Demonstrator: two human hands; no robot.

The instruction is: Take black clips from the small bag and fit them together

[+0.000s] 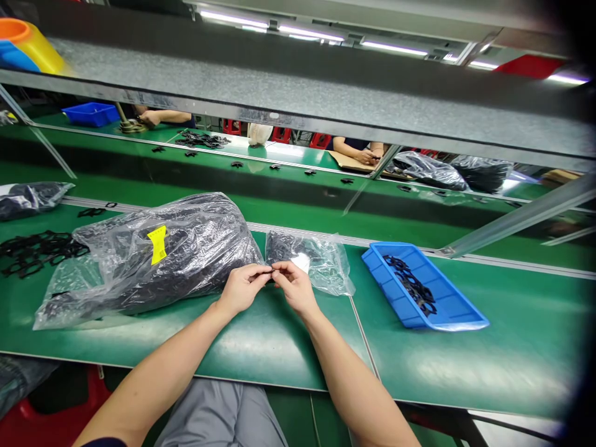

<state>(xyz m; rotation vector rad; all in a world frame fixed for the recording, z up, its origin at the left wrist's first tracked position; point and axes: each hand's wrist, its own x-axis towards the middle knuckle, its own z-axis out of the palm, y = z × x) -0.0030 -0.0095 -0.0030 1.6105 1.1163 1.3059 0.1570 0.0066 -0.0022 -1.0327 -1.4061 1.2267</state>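
My left hand (242, 288) and my right hand (295, 288) meet above the green table, fingertips pinched together on a small dark part (272, 271). Most of that part is hidden by the fingers, so its kind cannot be made out. Just left of the hands lies a large clear plastic bag (200, 242) full of black pieces, with a yellow label (157, 244) on it. Behind my right hand rests a smaller clear bag (328, 264) with dark pieces and something white in it. To the right, a blue bin (447, 304) holds several black plastic parts (412, 285).
Loose black frames (41, 248) lie at the far left beside another bag (32, 198). A conveyor belt (288, 202) carrying spaced black parts runs behind the table. Overhead is a metal shelf (298, 87); a slanted metal post (521, 217) stands right. Co-workers' hands (370, 155) show across the belt.
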